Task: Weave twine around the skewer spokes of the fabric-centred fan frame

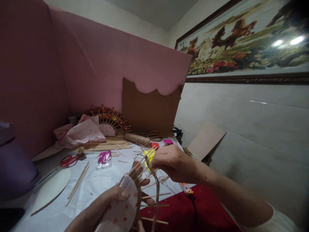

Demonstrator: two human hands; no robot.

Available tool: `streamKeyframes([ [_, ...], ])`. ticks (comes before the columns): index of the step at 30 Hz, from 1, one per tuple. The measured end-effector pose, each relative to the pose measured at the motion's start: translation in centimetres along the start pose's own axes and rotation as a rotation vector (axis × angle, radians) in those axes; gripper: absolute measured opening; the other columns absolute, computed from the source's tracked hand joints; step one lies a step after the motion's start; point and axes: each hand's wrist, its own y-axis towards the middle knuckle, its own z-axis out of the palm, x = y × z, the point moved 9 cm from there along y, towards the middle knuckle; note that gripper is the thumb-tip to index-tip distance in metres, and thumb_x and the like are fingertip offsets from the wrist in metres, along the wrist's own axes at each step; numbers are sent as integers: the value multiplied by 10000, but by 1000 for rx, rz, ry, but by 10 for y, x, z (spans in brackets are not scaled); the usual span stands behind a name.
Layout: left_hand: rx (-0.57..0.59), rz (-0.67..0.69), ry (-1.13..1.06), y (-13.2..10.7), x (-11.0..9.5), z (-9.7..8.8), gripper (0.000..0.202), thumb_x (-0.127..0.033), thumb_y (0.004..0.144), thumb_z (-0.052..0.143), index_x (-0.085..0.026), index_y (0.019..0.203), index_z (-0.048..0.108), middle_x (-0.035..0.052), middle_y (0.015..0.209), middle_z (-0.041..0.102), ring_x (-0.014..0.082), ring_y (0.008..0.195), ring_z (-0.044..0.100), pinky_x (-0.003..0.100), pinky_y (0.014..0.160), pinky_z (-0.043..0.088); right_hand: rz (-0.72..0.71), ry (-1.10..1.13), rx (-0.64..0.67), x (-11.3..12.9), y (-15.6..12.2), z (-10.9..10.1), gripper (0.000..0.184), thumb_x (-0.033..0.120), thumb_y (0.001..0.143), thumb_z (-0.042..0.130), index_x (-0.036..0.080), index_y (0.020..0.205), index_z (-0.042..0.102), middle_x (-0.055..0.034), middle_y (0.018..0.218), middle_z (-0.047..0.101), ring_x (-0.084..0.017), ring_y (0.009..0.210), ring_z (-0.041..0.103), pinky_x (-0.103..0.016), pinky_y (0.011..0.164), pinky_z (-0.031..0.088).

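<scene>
Left hand (115, 194) holds a half-round fan piece (125, 206) at the lower middle of the frame. Its thumb lies flat on the dotted pink cloth face, and the other fingers are spread behind, between the thin sticks (154, 195) which stick out from the curved edge. Right hand (172, 161), a little right of the centre, has its fingers bent and narrow, pinching the twine band (157, 187) at its upper part, near the ends of the upper sticks. From there the band curves down across the other sticks, toward the lower edge.

Just behind the fingers lies a yellow packet (150, 156), partly hidden. Above it, in the middle of the frame, there are a spool of twine (138, 139), a red packet (154, 145) and a magenta packet (168, 141). To the left, a purple packet (104, 158) rests on the white sheet (96, 183), and 2 loose sticks (78, 183) lie side by side near a pale board (51, 191) and red-handled scissors (69, 160). Farther back at centre left, a decorated fan (116, 119) stands behind a crumpled dotted cloth (83, 130); brown cardboard (152, 109) leans beside it.
</scene>
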Motion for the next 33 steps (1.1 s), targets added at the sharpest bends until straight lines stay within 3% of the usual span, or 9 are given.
streamKeyframes([
  [3, 17, 7, -4, -1, -1, 5, 684, -316, 708, 544, -78, 1315, 337, 205, 1136, 608, 297, 899, 644, 403, 790, 441, 38, -51, 13, -3, -4, 8, 224, 52, 767, 458, 194, 870, 597, -8, 723, 588, -117, 680, 523, -252, 622, 382],
  [6, 52, -23, -39, -2, -1, 13, 608, -313, 741, 486, -140, 1306, 343, 201, 1187, 565, 328, 765, 670, 446, 650, 482, 69, -43, -15, -5, -6, 7, 197, 80, 798, 451, 190, 867, 598, -20, 742, 607, -126, 717, 548, -261, 648, 396],
  [10, 67, 8, -52, -3, -6, 19, 543, -321, 770, 450, -159, 1281, 364, 194, 1176, 560, 339, 765, 666, 425, 574, 499, 56, -16, -107, -2, -7, -3, 175, 101, 815, 432, 143, 862, 595, -56, 726, 631, -142, 692, 567, -281, 637, 415],
  [16, 75, 14, -104, -3, -9, 22, 578, -315, 756, 470, -180, 1306, 357, 178, 1160, 579, 272, 688, 671, 387, 561, 504, 20, -46, -221, 1, -11, -13, 192, 90, 812, 429, 107, 887, 605, -80, 686, 643, -146, 608, 532, -282, 573, 400],
  [21, 77, -129, -128, -7, 3, 22, 598, -374, 753, 466, -71, 1268, 427, 187, 978, 671, 281, 724, 661, 379, 596, 503, 5, -70, -225, 0, -16, -6, 196, 83, 796, 449, 122, 910, 604, -61, 710, 641, -139, 612, 518, -276, 569, 380],
  [27, 28, -49, -170, -5, -6, 23, 659, -321, 721, 502, -165, 1341, 344, 170, 1197, 585, 290, 772, 661, 379, 591, 502, 112, -154, -220, -11, -22, 9, 204, 129, 829, 441, 141, 957, 600, -40, 700, 609, -135, 612, 487, -280, 590, 364],
  [33, 26, -42, -164, -3, -7, 22, 631, -367, 752, 466, -75, 1306, 389, 211, 1140, 609, 292, 769, 662, 385, 613, 502, 216, -398, -215, -17, -10, 9, 189, 175, 858, 430, 162, 873, 618, -46, 715, 586, -155, 672, 479, -291, 620, 330],
])
